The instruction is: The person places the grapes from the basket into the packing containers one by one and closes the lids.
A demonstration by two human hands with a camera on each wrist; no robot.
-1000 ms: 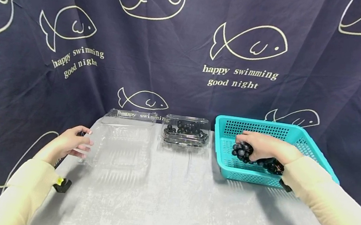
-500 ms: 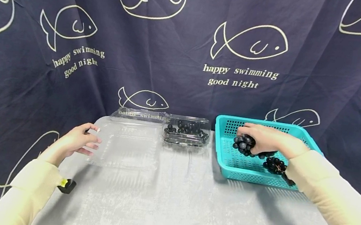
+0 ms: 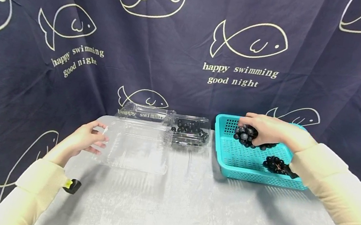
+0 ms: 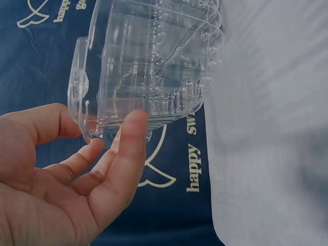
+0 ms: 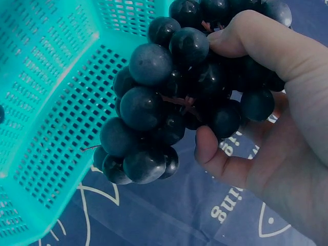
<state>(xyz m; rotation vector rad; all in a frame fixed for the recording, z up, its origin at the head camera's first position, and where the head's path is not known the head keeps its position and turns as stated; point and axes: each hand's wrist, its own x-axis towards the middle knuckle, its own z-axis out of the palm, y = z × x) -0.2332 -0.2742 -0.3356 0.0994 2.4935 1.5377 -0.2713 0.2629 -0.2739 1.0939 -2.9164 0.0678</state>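
My left hand [image 3: 89, 138] pinches the near-left edge of an open clear plastic clamshell container [image 3: 139, 149], its lid tipped up at the back. Seen from the left wrist, the thumb and fingers lie about a corner of the clear container [image 4: 148, 61]. My right hand [image 3: 267, 129] grips a bunch of dark grapes [image 3: 245, 135] above the turquoise basket [image 3: 261, 178]. In the right wrist view, thumb and fingers curl round the grape bunch [image 5: 146, 110], partly hiding it. Another bunch of grapes [image 3: 275, 164] lies in the basket, partly covered by the right wrist.
A smaller-looking clear box [image 3: 190, 139] holding dark grapes stands at the back middle, partly behind the open container. The grey-white tabletop [image 3: 188, 208] ends at a dark blue curtain [image 3: 187, 60] printed with fish.
The left hand has brought the open container rightward, its edge now overlapping the grape-filled box. The right hand has lifted its bunch of grapes higher, exposing the bunch left in the basket.
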